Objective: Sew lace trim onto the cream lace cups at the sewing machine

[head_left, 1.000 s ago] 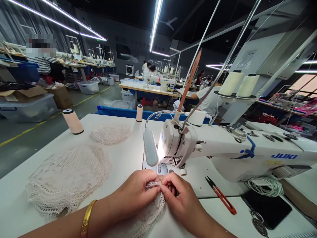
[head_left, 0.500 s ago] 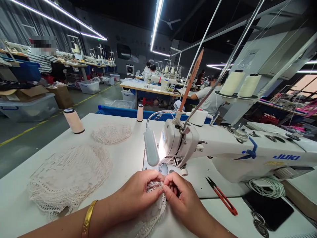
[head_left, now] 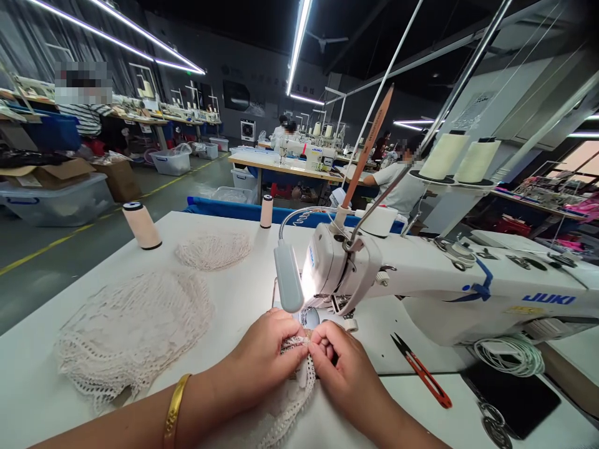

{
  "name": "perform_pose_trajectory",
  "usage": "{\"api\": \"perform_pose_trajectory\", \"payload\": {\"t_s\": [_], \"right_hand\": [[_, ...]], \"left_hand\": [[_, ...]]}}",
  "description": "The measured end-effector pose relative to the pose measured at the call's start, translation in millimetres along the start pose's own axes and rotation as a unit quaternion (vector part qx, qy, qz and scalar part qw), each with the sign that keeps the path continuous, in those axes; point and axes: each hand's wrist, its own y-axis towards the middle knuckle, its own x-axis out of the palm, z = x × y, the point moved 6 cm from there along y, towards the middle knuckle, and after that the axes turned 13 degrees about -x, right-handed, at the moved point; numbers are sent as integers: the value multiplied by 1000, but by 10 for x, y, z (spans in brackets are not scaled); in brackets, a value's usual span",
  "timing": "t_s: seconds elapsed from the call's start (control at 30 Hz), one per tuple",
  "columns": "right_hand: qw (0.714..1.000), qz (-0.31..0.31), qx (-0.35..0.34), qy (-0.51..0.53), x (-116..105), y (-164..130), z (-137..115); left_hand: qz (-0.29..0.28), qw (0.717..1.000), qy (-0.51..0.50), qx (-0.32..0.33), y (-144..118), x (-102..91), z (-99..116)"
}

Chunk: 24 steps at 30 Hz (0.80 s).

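Both hands pinch one cream lace piece (head_left: 290, 399) on the white table (head_left: 234, 293), just in front of the needle area of a white Juki sewing machine (head_left: 421, 280). My left hand (head_left: 264, 355), with a gold bangle on the wrist, grips the lace edge from the left. My right hand (head_left: 344, 371) grips the same edge from the right, fingertips almost touching the left ones. The rest of the lace hangs down toward me under my hands. The machine's lamp (head_left: 287, 284) shines just above my fingers.
A large pile of lace (head_left: 131, 330) and a smaller one (head_left: 213, 249) lie to the left. Two thread cones (head_left: 141, 226) (head_left: 266, 211) stand at the back. Red thread snips (head_left: 421, 371) and a coiled white cable (head_left: 510, 355) lie to the right. Other people sit at machines beyond.
Both hands have carried the lace edge slightly forward, closer to the needle plate. The view has tilted a little.
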Motion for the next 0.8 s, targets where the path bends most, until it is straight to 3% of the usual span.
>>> {"api": "perform_pose_trajectory", "payload": {"t_s": [0.13,0.37,0.57,0.7,0.8], "right_hand": [[998,-2,-21,-61,30,75,12],[989,20,-59,-137,69,39,-12],[989,19,-59,-135,80,32,9],[985,40,-61,-155,54,57,-20],[980,47,-81,-176,56,69,-49]], "left_hand": [[28,997,66,-5,43,31,-50],[34,998,57,-7,47,9,6],[53,995,83,7,53,46,-10],[148,982,100,54,13,35,-58],[254,949,132,131,-75,21,-11]]}}
